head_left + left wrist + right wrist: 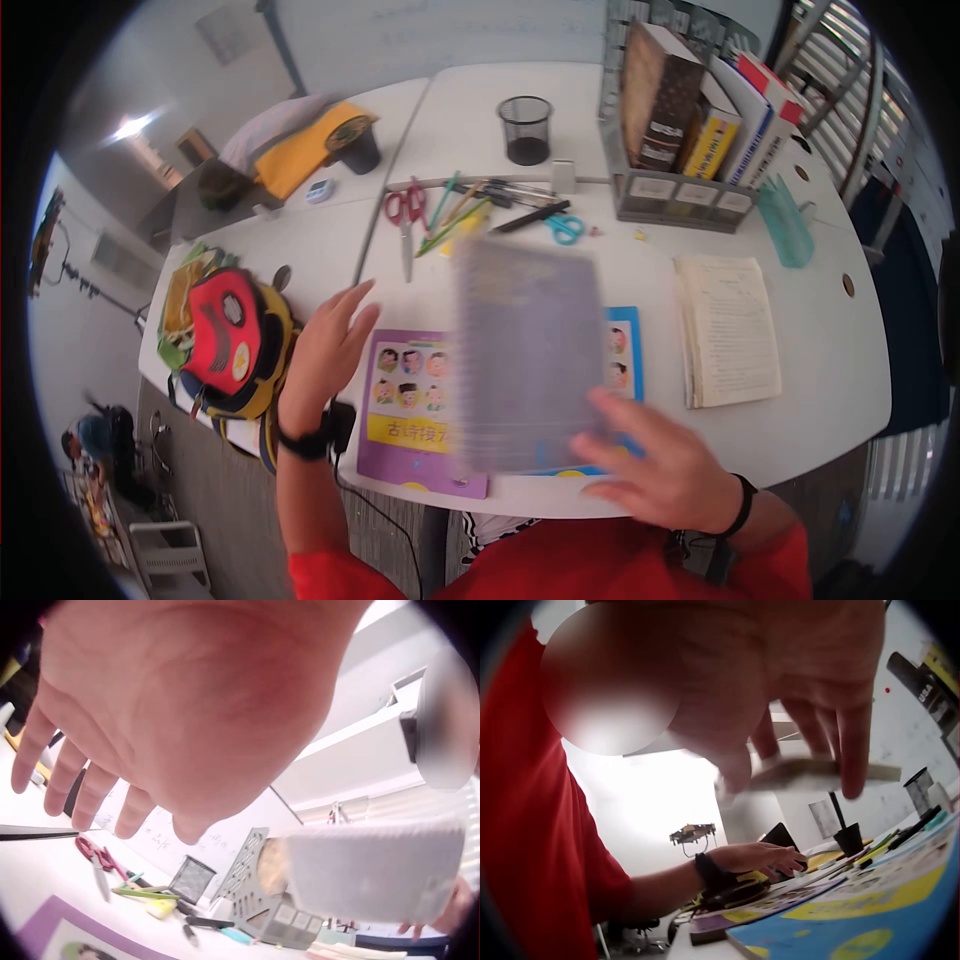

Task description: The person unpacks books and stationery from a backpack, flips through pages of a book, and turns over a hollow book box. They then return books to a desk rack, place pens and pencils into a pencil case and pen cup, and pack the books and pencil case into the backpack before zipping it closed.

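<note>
A grey spiral notebook (530, 350), blurred in the head view, is held up above the table by my right hand (665, 465). The thumb and fingers pinch its right edge; in the right wrist view the notebook (802, 774) appears edge-on between them. My left hand (325, 345) hovers with fingers extended beside the purple book (420, 465), holding nothing. Its palm and spread fingers fill the top of the left wrist view. Under the notebook lie the purple book and a blue book (626, 350), both partly covered by it in the head view.
An old open-paged book (730, 330) lies on the right. Behind are red scissors (405, 225), several pens and pencils (500, 195), blue scissors (565, 230), a mesh pen cup (525, 130) and a grey file rack (680, 200) with books. A red and yellow backpack (235, 340) sits left.
</note>
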`<state>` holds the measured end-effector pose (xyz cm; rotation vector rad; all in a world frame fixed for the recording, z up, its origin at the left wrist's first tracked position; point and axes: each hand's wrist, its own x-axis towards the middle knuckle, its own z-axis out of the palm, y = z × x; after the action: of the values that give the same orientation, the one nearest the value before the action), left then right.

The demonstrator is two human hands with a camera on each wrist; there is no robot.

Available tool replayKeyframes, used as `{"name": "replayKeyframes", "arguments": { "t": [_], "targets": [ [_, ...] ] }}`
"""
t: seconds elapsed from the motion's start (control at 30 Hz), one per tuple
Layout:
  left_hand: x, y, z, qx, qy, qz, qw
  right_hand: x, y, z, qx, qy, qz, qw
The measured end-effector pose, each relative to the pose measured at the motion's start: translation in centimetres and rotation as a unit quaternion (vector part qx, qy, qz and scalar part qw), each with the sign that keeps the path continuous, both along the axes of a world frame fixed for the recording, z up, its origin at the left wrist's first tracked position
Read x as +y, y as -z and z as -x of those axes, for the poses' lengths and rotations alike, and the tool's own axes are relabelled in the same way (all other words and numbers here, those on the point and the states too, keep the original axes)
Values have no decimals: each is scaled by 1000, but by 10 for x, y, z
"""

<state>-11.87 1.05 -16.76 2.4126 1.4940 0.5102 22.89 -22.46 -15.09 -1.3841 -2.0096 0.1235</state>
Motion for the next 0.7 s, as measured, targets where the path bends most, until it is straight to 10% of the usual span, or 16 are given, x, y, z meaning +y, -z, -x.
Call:
{"name": "replayKeyframes", "arguments": {
  "t": [0.1, 0.43, 0.5, 0.7],
  "targets": [
    [-44, 0, 3, -28, -28, 10, 999, 0, 14, -7, -20, -140, 53, 988],
    [-137, -17, -68, 123, 168, 77, 975, -28, 34, -131, -139, 333, 85, 929],
    [-137, -16, -68, 104, 173, 11, 979, -30, 33, -152, 109, 352, 175, 913],
    [-130, -1, -54, 108, 167, 22, 980, -41, 55, -188, 201, 356, 188, 893]
  ]
}}
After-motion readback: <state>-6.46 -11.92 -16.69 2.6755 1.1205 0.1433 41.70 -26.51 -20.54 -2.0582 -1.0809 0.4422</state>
